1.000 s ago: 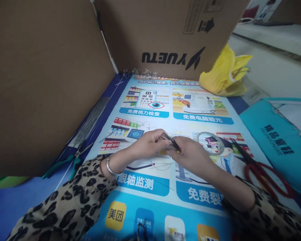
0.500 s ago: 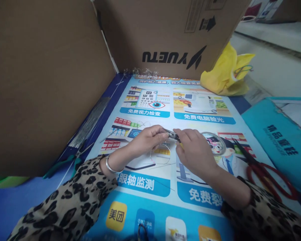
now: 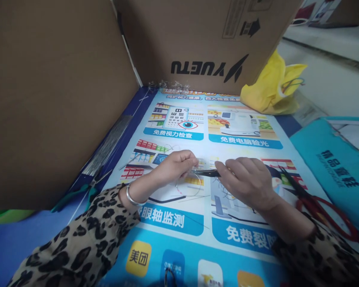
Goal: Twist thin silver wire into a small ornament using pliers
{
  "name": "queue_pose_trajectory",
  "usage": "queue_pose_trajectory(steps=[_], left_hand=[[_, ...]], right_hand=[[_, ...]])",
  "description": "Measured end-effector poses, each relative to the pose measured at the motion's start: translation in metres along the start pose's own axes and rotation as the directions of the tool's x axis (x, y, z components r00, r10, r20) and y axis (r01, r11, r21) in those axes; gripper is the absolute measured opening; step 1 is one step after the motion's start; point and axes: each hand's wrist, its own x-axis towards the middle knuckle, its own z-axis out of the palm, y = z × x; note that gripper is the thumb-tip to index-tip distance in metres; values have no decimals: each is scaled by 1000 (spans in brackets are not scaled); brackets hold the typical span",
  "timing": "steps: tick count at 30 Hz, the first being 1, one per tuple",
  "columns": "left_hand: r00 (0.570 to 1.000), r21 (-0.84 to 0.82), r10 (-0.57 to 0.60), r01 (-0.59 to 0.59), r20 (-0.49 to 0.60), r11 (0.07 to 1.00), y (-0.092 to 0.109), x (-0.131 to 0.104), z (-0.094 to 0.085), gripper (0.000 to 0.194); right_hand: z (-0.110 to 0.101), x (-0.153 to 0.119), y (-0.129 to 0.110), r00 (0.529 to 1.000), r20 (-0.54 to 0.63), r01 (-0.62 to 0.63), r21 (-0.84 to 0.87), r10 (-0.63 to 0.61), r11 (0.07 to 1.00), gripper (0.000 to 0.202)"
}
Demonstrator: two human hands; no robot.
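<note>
Over the middle of the printed poster (image 3: 206, 159), my left hand (image 3: 179, 165) is closed, thumb against fingers, in a pinch on a thin wire (image 3: 201, 184). The wire curves below it in a loose loop. My right hand (image 3: 248, 179) is wrapped around a pair of pliers (image 3: 208, 173). Their dark, slender jaws point left and reach the wire at my left fingertips. Whether the jaws grip the wire is too small to tell. Most of the pliers' handles are hidden in my palm.
Cardboard panels (image 3: 209, 44) stand behind and left. A bundle of straight wires (image 3: 109, 145) lies at left, near a teal-handled cutting tool (image 3: 91, 186). Red-handled scissors (image 3: 332, 213) lie at right, beside a teal box (image 3: 326, 159). Farther back sit a yellow bag (image 3: 271, 91) and small wire pieces (image 3: 173, 85).
My right hand has moved right and turned, and the pliers now stretch out longer and more level between my hands. My left hand has stayed nearly in place.
</note>
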Motion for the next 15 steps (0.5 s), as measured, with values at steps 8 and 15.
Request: queue_pose_trajectory(steps=[8,15], left_hand=[[999,152,-43,46,-25,987,2,1,2,23],[998,251,-49,59,-45,966,5,1,4,24]], right_hand=[[0,4,-1,997,-62,55,-18,-56,998,21],[-3,5,-1,995,-48,83,7,-83,997,23]])
